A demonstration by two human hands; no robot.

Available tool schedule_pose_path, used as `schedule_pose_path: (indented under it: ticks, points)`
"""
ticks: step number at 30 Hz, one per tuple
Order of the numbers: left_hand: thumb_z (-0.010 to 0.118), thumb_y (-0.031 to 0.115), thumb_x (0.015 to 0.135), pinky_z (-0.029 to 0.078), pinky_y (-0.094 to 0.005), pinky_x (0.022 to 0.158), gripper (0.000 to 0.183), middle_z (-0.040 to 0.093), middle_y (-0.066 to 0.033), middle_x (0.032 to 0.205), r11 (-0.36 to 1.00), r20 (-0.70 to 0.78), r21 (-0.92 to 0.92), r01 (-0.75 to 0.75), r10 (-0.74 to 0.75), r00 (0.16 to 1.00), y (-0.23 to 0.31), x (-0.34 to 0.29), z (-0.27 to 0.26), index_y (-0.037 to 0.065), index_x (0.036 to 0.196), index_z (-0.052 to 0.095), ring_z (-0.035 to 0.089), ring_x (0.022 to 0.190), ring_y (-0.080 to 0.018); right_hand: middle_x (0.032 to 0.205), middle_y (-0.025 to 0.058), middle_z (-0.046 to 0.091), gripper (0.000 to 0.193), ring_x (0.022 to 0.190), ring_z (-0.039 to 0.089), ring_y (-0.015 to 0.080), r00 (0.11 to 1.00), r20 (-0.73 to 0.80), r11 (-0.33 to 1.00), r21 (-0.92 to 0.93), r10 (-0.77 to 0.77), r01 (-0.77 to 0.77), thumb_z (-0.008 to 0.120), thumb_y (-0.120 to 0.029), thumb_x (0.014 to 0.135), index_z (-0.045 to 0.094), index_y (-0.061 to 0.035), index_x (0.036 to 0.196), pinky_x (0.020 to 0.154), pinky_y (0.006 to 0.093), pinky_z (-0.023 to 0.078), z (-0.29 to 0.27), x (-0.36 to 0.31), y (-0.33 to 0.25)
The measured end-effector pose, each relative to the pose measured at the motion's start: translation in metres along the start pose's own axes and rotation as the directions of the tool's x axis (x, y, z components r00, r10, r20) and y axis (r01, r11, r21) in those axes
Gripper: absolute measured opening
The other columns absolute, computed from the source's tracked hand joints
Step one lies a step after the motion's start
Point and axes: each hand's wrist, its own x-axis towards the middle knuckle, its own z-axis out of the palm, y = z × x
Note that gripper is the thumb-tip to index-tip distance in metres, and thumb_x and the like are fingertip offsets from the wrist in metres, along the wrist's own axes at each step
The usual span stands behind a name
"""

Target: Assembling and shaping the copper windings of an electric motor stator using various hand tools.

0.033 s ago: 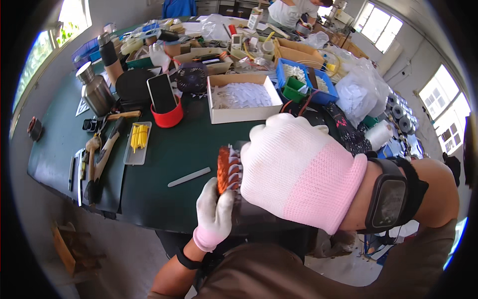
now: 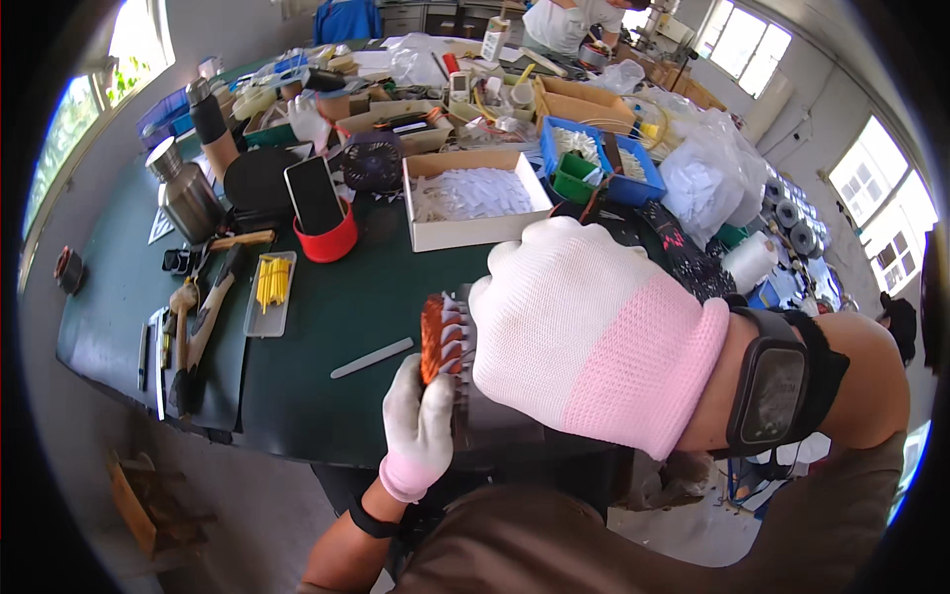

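A motor stator with orange-brown copper windings and pale slot pieces stands at the front of the table. My left hand, in a white and pink glove, grips its lower near end between thumb and fingers. My right hand, gloved alike, is curled closed against the stator's right side. Its back faces up and covers the rest of the stator; whatever its fingers hold is hidden. A flat white stick lies on the table to the left of the stator.
Beyond my hands stands a white box of white paper-like pieces. A red holder with a phone, a tray of yellow sticks, a hammer and a steel bottle are on the left. Blue bins stand back right; a person works far off.
The whole view has shifted slightly, so the table things sit a little further left. Both hands keep nearly the same pose around the stator.
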Motion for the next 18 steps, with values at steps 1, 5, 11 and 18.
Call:
schedule_pose_path:
  ticks: [1,5,11,18]
  points:
    - [0.049,0.018,0.109,0.046,-0.0276,0.076,0.029,0.062,-0.0048,0.093,0.994,0.004,-0.044,0.104,-0.104,0.995,0.004,0.002,-0.002,-0.005,0.12,0.061,0.051,0.082,-0.0104,0.081,0.0062,0.067,0.012,0.083,0.068,0.0237,1.0,-0.015,0.999,-0.027,0.025,-0.025,0.07,-0.02,0.074,0.074,-0.0088,0.072,0.07,0.0361,0.056,0.0,-0.007,0.006]
    - [0.047,0.027,0.11,0.045,-0.0227,0.076,0.04,0.061,-0.0003,0.096,0.927,0.07,-0.175,0.333,-0.326,0.943,0.022,0.011,0.0,-0.006,0.13,0.059,0.051,0.085,-0.0066,0.083,0.0017,0.062,0.008,0.087,0.064,0.0213,0.982,-0.133,0.971,-0.181,0.133,-0.156,0.07,-0.019,0.075,0.07,-0.0128,0.071,0.072,0.0342,0.052,0.015,-0.058,0.031]
    - [0.049,0.034,0.107,0.046,-0.0258,0.085,0.048,0.059,-0.0043,0.104,0.975,0.158,-0.03,0.218,-0.211,0.965,0.011,-0.01,-0.027,-0.008,0.128,0.056,0.051,0.09,-0.0094,0.079,0.004,0.058,0.023,0.082,0.063,0.0245,0.945,-0.246,0.974,-0.004,0.217,-0.225,0.08,-0.029,0.078,0.069,-0.0106,0.07,0.071,0.0384,0.049,0.062,-0.118,0.043]
    - [0.063,0.024,0.101,0.047,-0.0271,0.086,0.037,0.06,-0.0028,0.104,0.952,0.141,-0.118,0.281,-0.264,0.954,0.008,-0.013,-0.018,-0.005,0.123,0.059,0.052,0.093,-0.0088,0.078,0.0041,0.058,0.025,0.078,0.061,0.0234,0.927,-0.19,0.941,0.163,0.324,-0.296,0.081,-0.029,0.078,0.069,-0.0084,0.071,0.07,0.0385,0.049,0.089,-0.135,0.038]
